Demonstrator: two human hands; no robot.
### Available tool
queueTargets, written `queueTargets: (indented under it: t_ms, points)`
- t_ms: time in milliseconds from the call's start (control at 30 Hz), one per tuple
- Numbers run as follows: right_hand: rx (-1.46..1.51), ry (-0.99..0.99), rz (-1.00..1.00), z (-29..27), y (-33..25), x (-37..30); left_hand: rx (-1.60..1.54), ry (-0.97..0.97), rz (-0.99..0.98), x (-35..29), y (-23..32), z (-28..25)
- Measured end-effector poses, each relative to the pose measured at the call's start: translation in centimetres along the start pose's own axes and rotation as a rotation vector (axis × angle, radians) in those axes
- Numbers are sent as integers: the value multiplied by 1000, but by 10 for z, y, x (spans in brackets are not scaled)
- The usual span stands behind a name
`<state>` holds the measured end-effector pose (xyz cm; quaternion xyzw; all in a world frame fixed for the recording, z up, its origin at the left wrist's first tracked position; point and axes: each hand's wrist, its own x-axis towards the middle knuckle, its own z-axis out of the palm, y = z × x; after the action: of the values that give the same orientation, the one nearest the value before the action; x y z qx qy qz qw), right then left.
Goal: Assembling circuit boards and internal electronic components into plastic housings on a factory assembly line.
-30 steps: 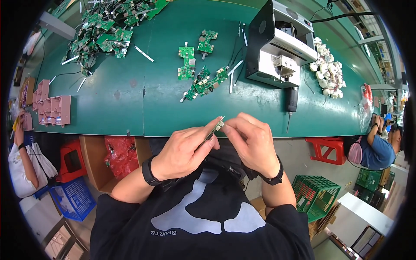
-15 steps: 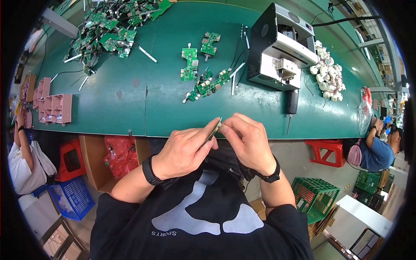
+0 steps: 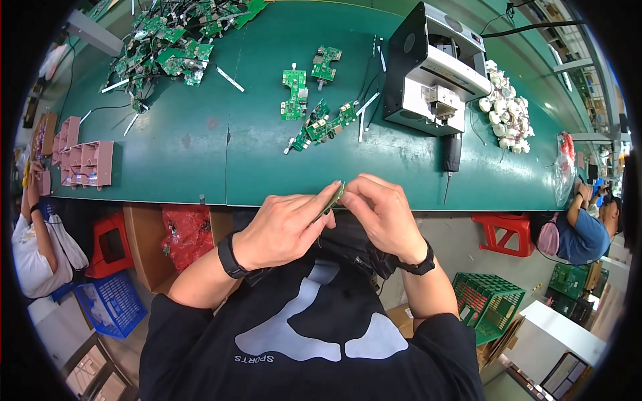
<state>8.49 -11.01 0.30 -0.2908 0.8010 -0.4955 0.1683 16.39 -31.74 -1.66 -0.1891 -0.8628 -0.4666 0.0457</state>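
Note:
In front of my body, at the table's near edge, my left hand (image 3: 284, 224) is closed on a small green circuit board (image 3: 339, 194), held tilted and nearly edge-on. Most of the board is hidden behind the fingers. My right hand (image 3: 381, 212) pinches at the board's upper right edge, thumb and forefinger together; whatever lies between these fingertips is hidden. Beyond my hands, several loose circuit boards lie on the green table: one upright green board (image 3: 294, 93), another board (image 3: 326, 65) behind it, and a group of overlapping boards (image 3: 324, 125) nearer me.
A black and white machine (image 3: 435, 73) stands at the right, with a black-handled screwdriver (image 3: 451, 157) before it. White parts (image 3: 508, 113) are heaped beyond. Far left holds a pile of boards with cables (image 3: 167, 50) and pink trays (image 3: 90, 164). Other people sit at both sides.
My hands stay at nearly the same place, with the board still in my left hand. The fingers shift only slightly, and the whole view moves a little.

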Motion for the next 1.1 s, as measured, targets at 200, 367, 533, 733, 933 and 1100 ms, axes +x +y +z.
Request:
queueTargets:
  t_ms: [200, 367, 533, 733, 933, 1100]
  points:
    - [-6, 149, -28, 4, -14, -8, -90, -15, -72, 7, 10, -13]
    - [-34, 166, -7, 2, -15, -9, -187, 17, -139, 7, 12, -7]
    - [-41, 188, 1, 5, -17, -6, -145, 29, -92, 7, 9, -3]
    - [-112, 191, -54, 4, -9, -3, -72, 16, -121, 9, 15, -1]
    - [-235, 398, -77, -18, -37, -5, -24, 8, -255, 32, 8, -55]
    - [-353, 732, -271, -39, -41, -21, 803, 922, -54, 78, -48, -164]
